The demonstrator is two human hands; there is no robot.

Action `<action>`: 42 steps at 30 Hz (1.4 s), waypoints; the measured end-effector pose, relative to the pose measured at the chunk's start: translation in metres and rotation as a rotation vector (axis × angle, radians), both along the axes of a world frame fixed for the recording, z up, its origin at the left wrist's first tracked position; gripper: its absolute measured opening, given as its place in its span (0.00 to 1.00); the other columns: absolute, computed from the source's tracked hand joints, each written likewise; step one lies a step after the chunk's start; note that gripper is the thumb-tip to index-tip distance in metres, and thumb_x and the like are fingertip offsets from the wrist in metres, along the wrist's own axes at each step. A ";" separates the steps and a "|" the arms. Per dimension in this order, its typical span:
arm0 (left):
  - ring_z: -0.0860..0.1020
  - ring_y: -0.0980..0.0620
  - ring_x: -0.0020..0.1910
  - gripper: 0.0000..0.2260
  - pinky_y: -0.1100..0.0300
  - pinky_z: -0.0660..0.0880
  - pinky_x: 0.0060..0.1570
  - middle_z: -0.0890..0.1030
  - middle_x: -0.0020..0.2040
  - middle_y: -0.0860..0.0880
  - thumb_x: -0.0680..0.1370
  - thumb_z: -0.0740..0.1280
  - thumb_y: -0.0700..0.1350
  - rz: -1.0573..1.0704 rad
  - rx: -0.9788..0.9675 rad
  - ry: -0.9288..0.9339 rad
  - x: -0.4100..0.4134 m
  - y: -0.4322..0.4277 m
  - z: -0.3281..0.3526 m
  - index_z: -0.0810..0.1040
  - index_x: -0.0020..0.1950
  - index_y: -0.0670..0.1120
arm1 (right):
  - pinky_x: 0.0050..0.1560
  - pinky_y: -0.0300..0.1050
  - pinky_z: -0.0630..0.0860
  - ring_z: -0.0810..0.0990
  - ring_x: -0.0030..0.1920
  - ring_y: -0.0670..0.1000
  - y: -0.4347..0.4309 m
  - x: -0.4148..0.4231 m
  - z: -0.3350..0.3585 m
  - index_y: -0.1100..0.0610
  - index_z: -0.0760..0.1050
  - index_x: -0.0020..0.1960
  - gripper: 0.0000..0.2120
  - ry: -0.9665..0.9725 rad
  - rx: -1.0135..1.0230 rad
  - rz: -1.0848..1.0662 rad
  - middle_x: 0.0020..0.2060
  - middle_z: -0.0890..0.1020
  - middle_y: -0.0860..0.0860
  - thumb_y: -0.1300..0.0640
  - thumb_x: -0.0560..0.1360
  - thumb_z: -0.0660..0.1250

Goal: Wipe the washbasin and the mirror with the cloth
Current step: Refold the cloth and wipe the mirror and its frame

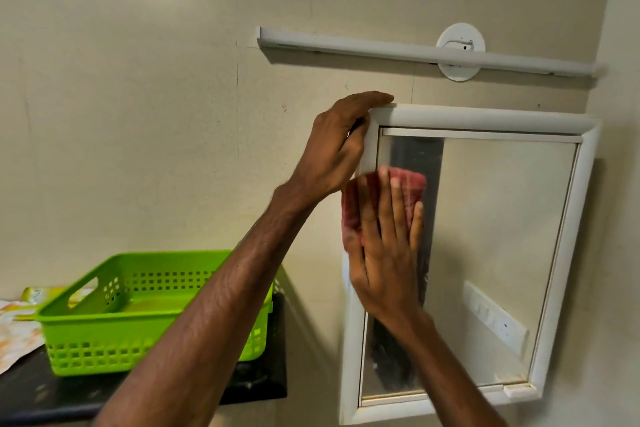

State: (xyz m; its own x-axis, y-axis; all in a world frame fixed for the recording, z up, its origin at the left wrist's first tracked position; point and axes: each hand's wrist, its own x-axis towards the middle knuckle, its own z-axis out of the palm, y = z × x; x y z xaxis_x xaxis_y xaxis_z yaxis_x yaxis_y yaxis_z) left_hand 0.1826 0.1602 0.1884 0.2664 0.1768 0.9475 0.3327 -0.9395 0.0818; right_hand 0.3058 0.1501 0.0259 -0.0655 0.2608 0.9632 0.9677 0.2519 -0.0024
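The mirror, on the far wall at right, may shift if pressed hard; the left hand grips its top left corner. The right hand, fingers flat, only presses the cloth on the left glass, so it could slip. The washbasin is not in view.

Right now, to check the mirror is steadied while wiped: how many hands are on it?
2. The left hand grips the top-left corner of the mirror; the right hand presses the cloth flat on its glass near the left edge. Neither is hidden.
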 end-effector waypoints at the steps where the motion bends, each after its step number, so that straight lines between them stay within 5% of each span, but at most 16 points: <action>1: 0.74 0.53 0.69 0.20 0.57 0.71 0.70 0.79 0.68 0.48 0.79 0.57 0.35 -0.002 0.000 -0.008 0.001 0.000 -0.002 0.77 0.69 0.43 | 0.81 0.70 0.48 0.47 0.85 0.55 -0.001 0.000 -0.018 0.50 0.46 0.86 0.32 -0.011 -0.020 -0.005 0.85 0.48 0.53 0.46 0.85 0.52; 4: 0.73 0.53 0.68 0.19 0.65 0.69 0.69 0.77 0.69 0.47 0.79 0.58 0.34 0.018 0.024 -0.016 0.005 0.002 -0.009 0.75 0.70 0.42 | 0.81 0.69 0.48 0.47 0.85 0.55 -0.001 0.003 -0.035 0.49 0.44 0.86 0.34 -0.030 -0.045 -0.015 0.85 0.48 0.52 0.45 0.84 0.54; 11: 0.75 0.52 0.65 0.18 0.61 0.74 0.66 0.78 0.67 0.45 0.79 0.59 0.34 -0.006 0.075 -0.048 0.011 0.012 -0.009 0.75 0.68 0.39 | 0.83 0.65 0.42 0.45 0.85 0.53 0.000 -0.002 0.051 0.53 0.50 0.85 0.32 0.025 -0.010 0.023 0.85 0.49 0.53 0.46 0.85 0.55; 20: 0.72 0.50 0.68 0.20 0.63 0.69 0.70 0.74 0.69 0.43 0.78 0.60 0.31 0.030 0.110 -0.044 0.017 0.009 -0.016 0.72 0.70 0.37 | 0.79 0.74 0.55 0.49 0.85 0.57 -0.017 -0.003 -0.096 0.52 0.46 0.86 0.31 0.006 -0.196 -0.052 0.86 0.50 0.54 0.42 0.87 0.45; 24: 0.71 0.50 0.69 0.20 0.60 0.69 0.71 0.74 0.69 0.43 0.78 0.59 0.30 0.035 0.111 -0.040 0.020 0.011 -0.018 0.72 0.70 0.38 | 0.81 0.70 0.47 0.46 0.85 0.56 -0.011 -0.002 -0.059 0.51 0.45 0.86 0.31 -0.003 -0.142 -0.018 0.85 0.46 0.53 0.43 0.86 0.47; 31: 0.71 0.52 0.68 0.20 0.69 0.66 0.68 0.74 0.69 0.42 0.77 0.59 0.30 0.029 0.106 -0.040 0.019 0.011 -0.017 0.72 0.70 0.37 | 0.83 0.66 0.43 0.46 0.85 0.55 -0.005 -0.009 0.006 0.55 0.49 0.85 0.33 0.069 -0.067 -0.018 0.85 0.48 0.54 0.45 0.86 0.55; 37: 0.71 0.46 0.69 0.22 0.65 0.66 0.71 0.72 0.69 0.38 0.76 0.59 0.30 0.014 0.121 -0.012 0.019 0.005 -0.018 0.70 0.70 0.34 | 0.80 0.72 0.53 0.49 0.85 0.57 -0.019 -0.004 -0.102 0.52 0.46 0.86 0.31 0.046 -0.196 -0.040 0.86 0.49 0.53 0.42 0.87 0.46; 42: 0.64 0.44 0.76 0.22 0.49 0.65 0.75 0.66 0.75 0.40 0.79 0.58 0.31 0.065 0.120 0.014 0.022 0.011 -0.026 0.67 0.74 0.36 | 0.81 0.70 0.50 0.48 0.85 0.55 -0.015 0.012 -0.086 0.50 0.44 0.86 0.31 -0.013 -0.162 -0.030 0.86 0.48 0.51 0.40 0.86 0.44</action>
State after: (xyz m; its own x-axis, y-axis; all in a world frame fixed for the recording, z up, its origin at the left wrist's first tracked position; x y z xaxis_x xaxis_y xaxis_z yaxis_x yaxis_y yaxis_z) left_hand 0.2047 0.1707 0.1621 0.2710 0.0791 0.9593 0.3932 -0.9188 -0.0353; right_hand 0.3173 0.1350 -0.0600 -0.0680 0.4149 0.9073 0.9751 0.2202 -0.0277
